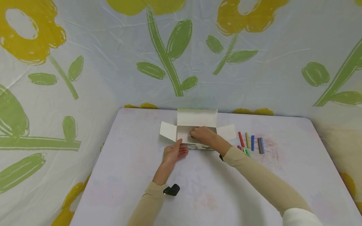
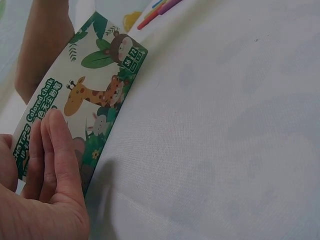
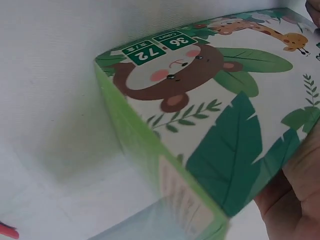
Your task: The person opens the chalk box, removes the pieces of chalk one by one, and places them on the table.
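A chalk box printed with animals and "Colored chalk" stands with its lid and side flaps spread. My left hand grips its front wall near the left corner, thumb at the rim and fingers along the printed face. From the right, my right hand reaches down inside the box, fingers bent. I cannot tell what those fingers hold; the back of the hand hides most of them. In the right wrist view, the printed front and green end of the box fill much of the picture, part of the hand behind them.
Right of the box lie loose chalk sticks: red, yellow, dark blue, brown and light blue, with several shorter ones nearer. A flowered cloth hangs behind the white table.
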The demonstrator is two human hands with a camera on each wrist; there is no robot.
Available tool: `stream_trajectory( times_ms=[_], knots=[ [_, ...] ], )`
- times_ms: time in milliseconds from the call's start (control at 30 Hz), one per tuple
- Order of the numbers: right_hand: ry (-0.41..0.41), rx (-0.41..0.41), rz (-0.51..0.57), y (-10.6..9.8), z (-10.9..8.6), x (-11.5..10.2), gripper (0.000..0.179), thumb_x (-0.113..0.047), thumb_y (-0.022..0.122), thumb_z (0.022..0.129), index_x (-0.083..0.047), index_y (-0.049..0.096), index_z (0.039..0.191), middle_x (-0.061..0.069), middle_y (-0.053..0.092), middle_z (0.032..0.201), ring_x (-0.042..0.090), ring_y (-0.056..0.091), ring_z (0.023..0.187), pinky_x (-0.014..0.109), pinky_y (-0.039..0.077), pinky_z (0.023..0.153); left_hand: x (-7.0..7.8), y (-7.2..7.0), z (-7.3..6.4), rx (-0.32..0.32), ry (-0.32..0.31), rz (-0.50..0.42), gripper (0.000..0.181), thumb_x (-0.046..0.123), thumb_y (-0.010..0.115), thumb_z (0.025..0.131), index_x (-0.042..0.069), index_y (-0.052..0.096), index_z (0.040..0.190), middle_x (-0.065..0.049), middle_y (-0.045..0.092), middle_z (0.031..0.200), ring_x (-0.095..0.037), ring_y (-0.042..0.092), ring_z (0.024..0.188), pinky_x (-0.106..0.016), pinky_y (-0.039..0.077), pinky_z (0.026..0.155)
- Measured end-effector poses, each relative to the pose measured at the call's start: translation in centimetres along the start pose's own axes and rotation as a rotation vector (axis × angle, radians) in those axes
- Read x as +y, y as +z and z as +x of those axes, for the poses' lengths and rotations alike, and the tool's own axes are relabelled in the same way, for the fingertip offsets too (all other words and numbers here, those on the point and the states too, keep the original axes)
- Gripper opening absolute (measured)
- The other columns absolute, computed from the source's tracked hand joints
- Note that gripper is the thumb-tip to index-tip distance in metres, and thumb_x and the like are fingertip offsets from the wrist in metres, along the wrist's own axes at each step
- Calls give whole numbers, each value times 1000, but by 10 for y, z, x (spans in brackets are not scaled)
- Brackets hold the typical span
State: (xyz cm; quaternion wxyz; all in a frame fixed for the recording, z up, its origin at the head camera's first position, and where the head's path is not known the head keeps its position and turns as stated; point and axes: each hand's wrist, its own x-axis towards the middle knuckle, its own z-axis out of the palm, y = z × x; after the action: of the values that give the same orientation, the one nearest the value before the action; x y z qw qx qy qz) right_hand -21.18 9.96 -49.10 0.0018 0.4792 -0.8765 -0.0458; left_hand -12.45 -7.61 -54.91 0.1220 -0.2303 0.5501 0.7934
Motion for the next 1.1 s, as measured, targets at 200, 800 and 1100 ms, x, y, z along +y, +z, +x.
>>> stream_trajectory(
  times_ms=[200,800,1100],
  knots=[
    [93,-51,239,-4,-12,8,11,0,64,99,-4,63,109,9,65,97,26,66,83,38,57,73,-1,0,1,6,-6,1,51,35,66,102,-15,69,108,-17,74,91,-16,73,77,-30,64,81],
    [216,218,747,-14,-53,35,28,5,72,92,8,66,119,18,71,109,30,70,95,45,63,83,0,-1,-1,-1,1,-5,46,35,65,102,-11,70,103,-14,74,89,-17,74,79,-30,64,81],
    [298,317,859,-22,-77,42,27,2,72,94,7,66,120,17,72,108,33,71,96,48,63,85,1,0,-1,-14,-2,-3,49,35,66,102,-14,68,108,-15,74,92,-16,74,80,-29,63,83]
  ],
)
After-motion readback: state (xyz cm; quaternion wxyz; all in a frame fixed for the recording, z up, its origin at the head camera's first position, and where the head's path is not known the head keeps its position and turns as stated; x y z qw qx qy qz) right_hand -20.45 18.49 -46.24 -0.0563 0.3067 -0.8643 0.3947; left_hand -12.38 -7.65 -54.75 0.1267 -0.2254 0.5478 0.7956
